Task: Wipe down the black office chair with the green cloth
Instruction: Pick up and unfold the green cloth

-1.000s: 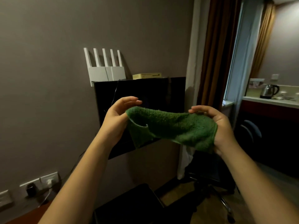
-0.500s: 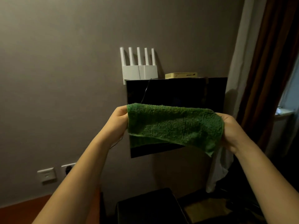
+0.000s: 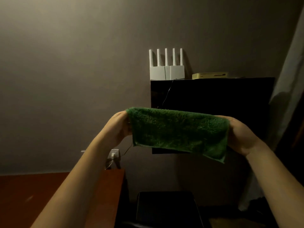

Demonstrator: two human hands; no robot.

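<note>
The green cloth (image 3: 178, 131) hangs stretched flat between my two hands at chest height, folded over along its top edge. My left hand (image 3: 119, 128) grips its left edge, fingers hidden behind the fabric. My right hand (image 3: 241, 136) grips the right edge, where a corner of the cloth droops lower. The black office chair is out of view; only a dark box-like shape (image 3: 166, 208) shows near the floor below the cloth.
A black TV screen (image 3: 212, 94) hangs on the grey wall behind the cloth, with a white router (image 3: 166, 69) and a yellow box (image 3: 209, 75) on top. A reddish-brown desk (image 3: 54, 195) fills the lower left. Wall sockets (image 3: 113, 153) sit above it. A curtain (image 3: 289, 96) hangs at right.
The view has swung left, so the kettle counter and chair base have left the frame and the desk has come in. The cloth went from slack to pulled flat between both hands.
</note>
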